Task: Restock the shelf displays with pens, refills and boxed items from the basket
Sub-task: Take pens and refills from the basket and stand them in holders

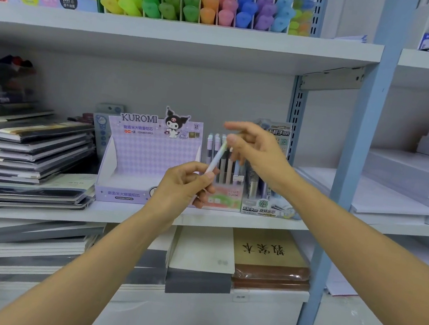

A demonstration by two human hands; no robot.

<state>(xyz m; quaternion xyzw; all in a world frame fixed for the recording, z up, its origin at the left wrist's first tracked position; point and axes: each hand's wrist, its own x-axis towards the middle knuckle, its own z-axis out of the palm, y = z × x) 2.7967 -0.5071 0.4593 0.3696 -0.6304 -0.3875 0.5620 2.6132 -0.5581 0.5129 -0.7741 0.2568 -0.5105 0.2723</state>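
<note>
pen [217,157] lower end hidden in left hand [185,183], right hand [254,148] fingertips blurred

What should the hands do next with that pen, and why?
Probably lower the pen into the Fruit Soda display box just behind it. The left hand grips its lower end and the right hand has its thumb by the top end. Similar pastel pens already stand upright in that box, so this one likely belongs with them.

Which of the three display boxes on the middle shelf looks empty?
The purple Kuromi box, leftmost of the three: nothing stands in it, while the pink Fruit Soda box and the grey box beside it hold upright pens.
</note>
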